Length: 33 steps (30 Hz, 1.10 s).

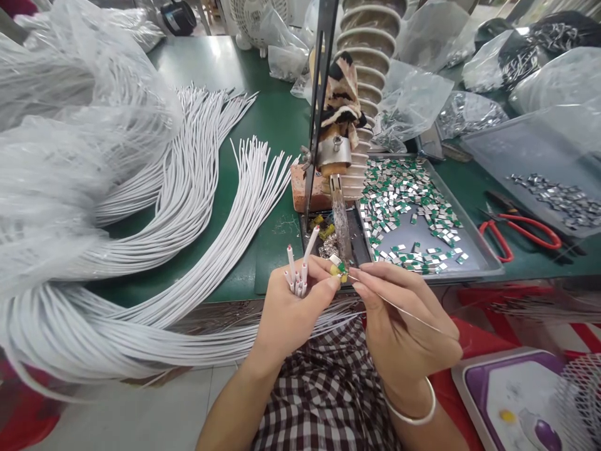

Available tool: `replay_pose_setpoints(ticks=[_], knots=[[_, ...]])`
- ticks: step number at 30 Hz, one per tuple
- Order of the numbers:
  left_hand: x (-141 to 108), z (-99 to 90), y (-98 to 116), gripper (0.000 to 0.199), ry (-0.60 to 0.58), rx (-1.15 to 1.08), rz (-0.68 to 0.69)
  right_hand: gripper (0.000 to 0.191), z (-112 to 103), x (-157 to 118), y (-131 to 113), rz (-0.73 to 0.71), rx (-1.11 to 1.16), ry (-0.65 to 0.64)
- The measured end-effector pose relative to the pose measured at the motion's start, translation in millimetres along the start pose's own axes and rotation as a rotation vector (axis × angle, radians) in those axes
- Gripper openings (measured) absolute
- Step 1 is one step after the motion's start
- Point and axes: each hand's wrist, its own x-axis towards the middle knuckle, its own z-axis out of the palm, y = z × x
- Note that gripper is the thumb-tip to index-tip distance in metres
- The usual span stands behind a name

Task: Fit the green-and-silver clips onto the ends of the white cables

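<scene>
My left hand is closed round several white cables, their cut ends sticking up from the fist. At its thumb and forefinger tips is a small metal connector with a green board; something yellow shows beside it. My right hand pinches a thin solder wire, which trails back across the fingers. The wire's tip meets the connector area, where the exact contact is too small to make out. Right above hangs a soldering iron, clamped upright with its tip down, close to my fingertips.
A metal tray of green-and-silver connectors lies right of the iron. Red-handled pliers and a bin of metal parts stand further right. White cable bundles cover the left. A ribbed hose and a brick stand behind.
</scene>
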Motion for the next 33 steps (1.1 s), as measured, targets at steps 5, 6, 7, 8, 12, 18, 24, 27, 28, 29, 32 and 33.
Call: replay_pose_setpoints(ticks=[5,6,7,8,12,18,24,27,28,29,32,33], knots=[[0.7,2.9,3.3,0.018,0.009,-0.035,0.021,0.028,2.2,3.4,-3.4,-0.001,-0.012,0.045],[0.7,3.3,3.8,0.018,0.01,-0.043,0.029,0.028,2.0,3.8,-4.1,-0.002,-0.014,0.046],[0.5,3.4,4.0,0.018,0.012,-0.051,0.035,0.028,1.4,3.8,-4.6,-0.003,-0.015,0.046],[0.2,3.2,3.7,0.018,0.009,-0.059,0.039,0.029,0.7,3.4,-4.6,-0.006,-0.015,0.045],[-1.3,-0.7,-1.0,0.016,-0.027,-0.079,0.051,0.032,-2.1,-1.8,-1.8,0.006,0.028,-0.001],[-4.9,-3.6,-4.5,0.018,-0.022,0.009,0.046,0.028,-6.3,-4.9,-1.5,0.135,0.06,-0.027],[-11.7,1.1,-3.7,0.018,-0.068,0.184,0.088,0.025,-8.7,-3.6,-4.0,0.373,0.079,-0.181],[-16.8,-3.8,-8.5,0.018,-0.128,0.236,0.058,0.025,-11.1,-7.0,-3.9,0.407,0.177,-0.153],[-18.7,-6.9,-11.3,0.019,-0.134,0.216,0.023,0.025,-13.4,-8.1,-3.6,0.427,0.211,-0.157],[-20.8,-10.4,-14.7,0.022,-0.113,0.168,-0.016,0.025,-16.5,-9.0,-3.1,0.451,0.241,-0.174],[-27.8,-20.3,-26.3,0.023,0.102,-0.057,-0.095,0.022,-28.4,-10.1,-2.0,0.49,0.275,-0.236],[-30.6,-22.3,-29.7,0.025,0.16,-0.129,-0.105,0.021,-32.1,-10.1,-2.6,0.48,0.256,-0.235]])
